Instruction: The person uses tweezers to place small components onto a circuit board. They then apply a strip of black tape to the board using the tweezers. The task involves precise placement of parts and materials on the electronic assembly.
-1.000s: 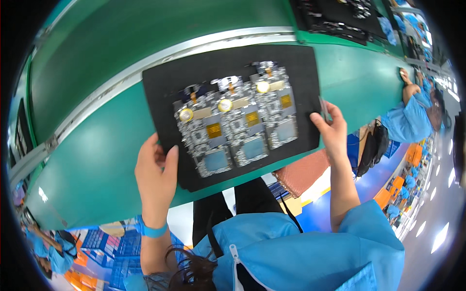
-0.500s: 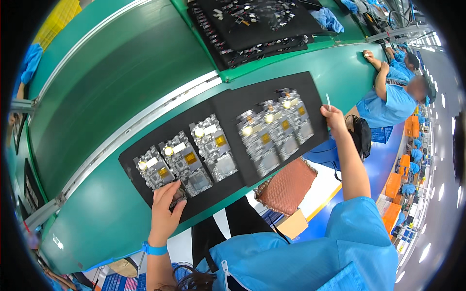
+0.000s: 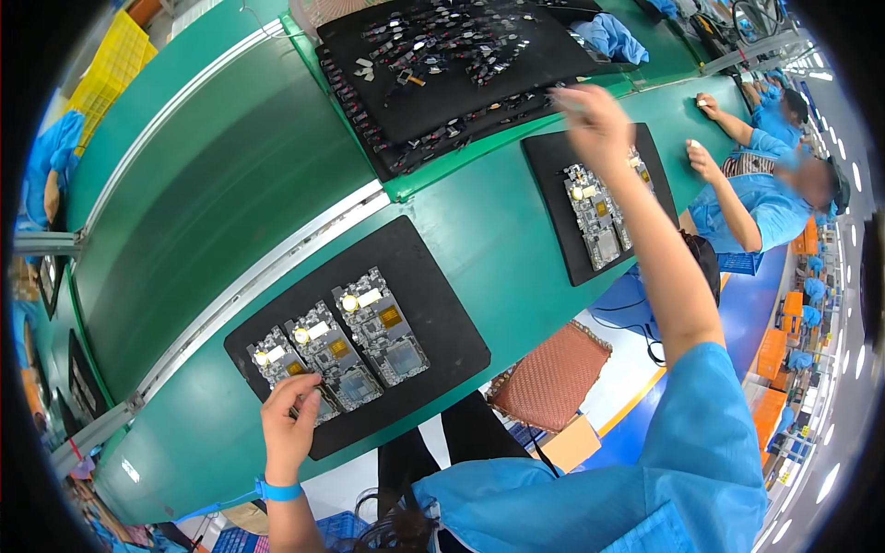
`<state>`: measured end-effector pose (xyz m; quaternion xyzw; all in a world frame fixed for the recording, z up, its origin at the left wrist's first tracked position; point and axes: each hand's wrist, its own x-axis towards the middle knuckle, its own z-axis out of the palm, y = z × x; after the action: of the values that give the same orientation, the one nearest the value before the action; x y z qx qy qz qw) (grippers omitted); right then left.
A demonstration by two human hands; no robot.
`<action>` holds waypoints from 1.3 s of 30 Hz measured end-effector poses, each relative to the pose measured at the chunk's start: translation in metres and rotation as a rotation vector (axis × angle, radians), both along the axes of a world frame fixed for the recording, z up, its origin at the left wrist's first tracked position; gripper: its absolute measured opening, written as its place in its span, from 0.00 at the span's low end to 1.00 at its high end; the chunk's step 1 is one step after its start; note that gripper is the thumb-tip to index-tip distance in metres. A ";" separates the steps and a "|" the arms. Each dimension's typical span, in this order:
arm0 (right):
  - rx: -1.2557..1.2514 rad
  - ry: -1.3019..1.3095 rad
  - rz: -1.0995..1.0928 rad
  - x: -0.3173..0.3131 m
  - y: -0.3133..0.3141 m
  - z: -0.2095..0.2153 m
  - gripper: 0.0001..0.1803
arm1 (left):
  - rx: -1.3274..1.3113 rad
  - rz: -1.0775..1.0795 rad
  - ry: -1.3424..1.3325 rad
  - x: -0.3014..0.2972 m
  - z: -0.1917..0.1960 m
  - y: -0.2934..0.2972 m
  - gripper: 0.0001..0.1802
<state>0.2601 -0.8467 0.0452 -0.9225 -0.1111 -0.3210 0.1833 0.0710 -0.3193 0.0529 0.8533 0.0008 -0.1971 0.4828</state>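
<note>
A black pad [image 3: 442, 318] lies on the green bench in front of me, with three circuit boards in a row, among them a right-hand circuit board [image 3: 383, 324] and a middle circuit board [image 3: 336, 359]. My left hand [image 3: 289, 419] is at the lower end of the leftmost circuit board [image 3: 277, 359], thumb and fingertips pinched together; whatever lies between them is too small to name. Raised above a second black pad [image 3: 546, 166], my right hand [image 3: 597, 129] is smeared by motion, and its fingers point toward a dark tray. The forearm hides part of the boards on that second pad.
At the far side, stacked black trays [image 3: 369, 120] hold many small dark parts. A blue cloth [image 3: 613, 37] lies beside them. A metal rail [image 3: 277, 253] runs along the bench. Co-workers in blue sit to the right, one with a hand [image 3: 705, 164] raised. A woven brown seat [image 3: 553, 378] is below.
The second pad has moved right, away from the first pad. My right hand has let go of its edge and risen toward the trays. My left hand stays at the leftmost board.
</note>
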 end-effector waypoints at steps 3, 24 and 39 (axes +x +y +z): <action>-0.153 -0.013 0.185 0.040 0.107 0.014 0.20 | -0.029 0.009 -0.060 0.017 -0.004 -0.009 0.09; 0.165 0.306 0.564 -0.137 0.259 -0.025 0.19 | -0.687 0.069 0.363 0.071 -0.029 -0.029 0.15; 0.022 0.364 0.518 -0.094 0.225 -0.033 0.12 | -0.351 -0.014 -0.092 0.101 -0.037 -0.071 0.09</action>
<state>0.1661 -0.6221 0.0118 -0.9038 -0.3040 -0.0946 0.2859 0.1722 -0.3906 0.0156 0.7641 -0.0616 -0.1585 0.6222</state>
